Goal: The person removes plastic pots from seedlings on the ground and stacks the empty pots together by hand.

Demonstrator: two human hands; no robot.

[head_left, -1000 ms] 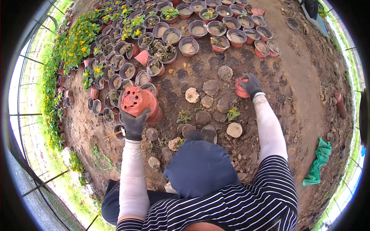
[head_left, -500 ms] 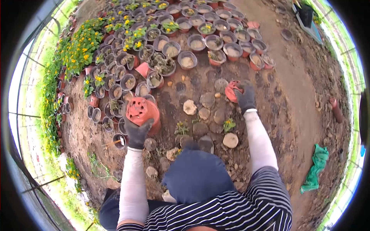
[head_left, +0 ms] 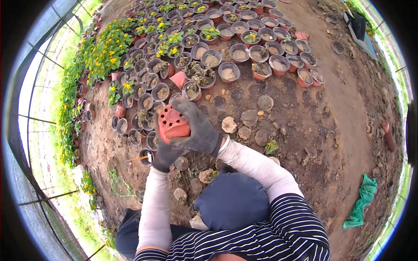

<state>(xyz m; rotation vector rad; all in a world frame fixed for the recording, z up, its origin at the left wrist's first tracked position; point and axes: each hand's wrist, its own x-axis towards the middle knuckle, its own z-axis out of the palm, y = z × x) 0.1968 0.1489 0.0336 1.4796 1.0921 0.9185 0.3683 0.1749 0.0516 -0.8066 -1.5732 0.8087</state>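
Observation:
Two dark-gloved hands come together around reddish plastic flower pots (head_left: 170,118), bottom side up with drainage holes showing. My left hand (head_left: 167,153) grips them from below, its fingers partly hidden behind the pots. My right hand (head_left: 198,128) is wrapped round their right side, thumb near the lower rim and fingers over the top. A crumpled or folded red part faces me at the front. How many pots are nested together cannot be made out. Just beyond the hands stand soil-filled pots (head_left: 191,90).
Rows of soil-filled pots (head_left: 239,53) and yellow-flowering plants (head_left: 106,52) spread ahead and left. Dried soil clumps (head_left: 229,125) and a small seedling (head_left: 271,147) lie on the ground ahead of my knee (head_left: 233,202). A green cloth (head_left: 362,200) lies to the right.
My right hand has swung left with its red pot from over the bare soil to the pots in my left hand. Both hands now meet there. The view has shifted slightly.

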